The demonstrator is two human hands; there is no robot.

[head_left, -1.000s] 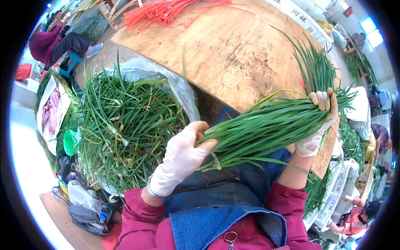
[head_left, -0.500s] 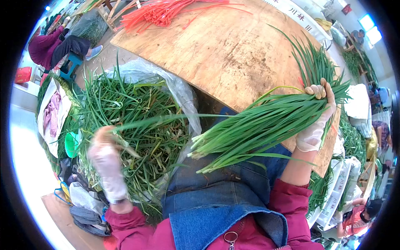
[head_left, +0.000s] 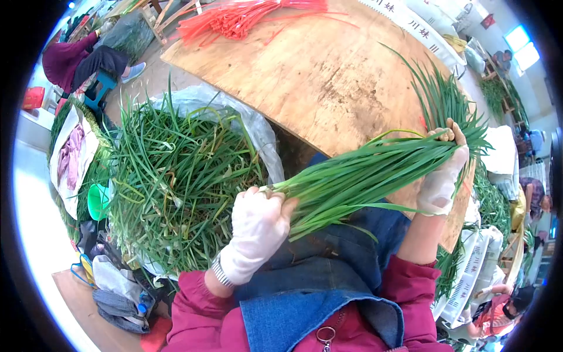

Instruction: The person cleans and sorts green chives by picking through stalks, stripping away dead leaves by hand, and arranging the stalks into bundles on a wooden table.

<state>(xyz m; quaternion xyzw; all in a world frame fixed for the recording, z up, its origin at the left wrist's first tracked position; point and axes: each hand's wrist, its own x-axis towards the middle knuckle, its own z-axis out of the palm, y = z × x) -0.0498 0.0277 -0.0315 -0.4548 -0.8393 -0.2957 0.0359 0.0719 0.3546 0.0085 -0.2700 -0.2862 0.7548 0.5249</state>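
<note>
The left hand point(head_left: 258, 220), in a pale glove, is closed round the pale stem ends of a bunch point(head_left: 360, 179) of long green leaves; whether its fingertips pinch single stems cannot be told, as the back of the hand hides them. The right hand point(head_left: 444, 173), also gloved, grasps the same bunch near its leafy end, fingers curled over the top. The bunch is held slantwise between the two hands, over the lap and the near edge of the wooden bench point(head_left: 275, 76), its stems lower and to the left, a few leaves straying below the rest. Just beyond the right hand, more leaves point(head_left: 437, 97) fan up over the right part of the bench. Red strips point(head_left: 234, 22) lie in a loose pile at the far left of the bench, and a white crate point(head_left: 410, 22) with dark lettering stands past its far side. To the left of the bench, near the left hand, a large heap point(head_left: 182, 182) of loose greens sits in a clear plastic bag point(head_left: 261, 135). A green cup point(head_left: 98, 202) is beside the heap's left side. A blue denim apron point(head_left: 314, 311) covers the lap.
</note>
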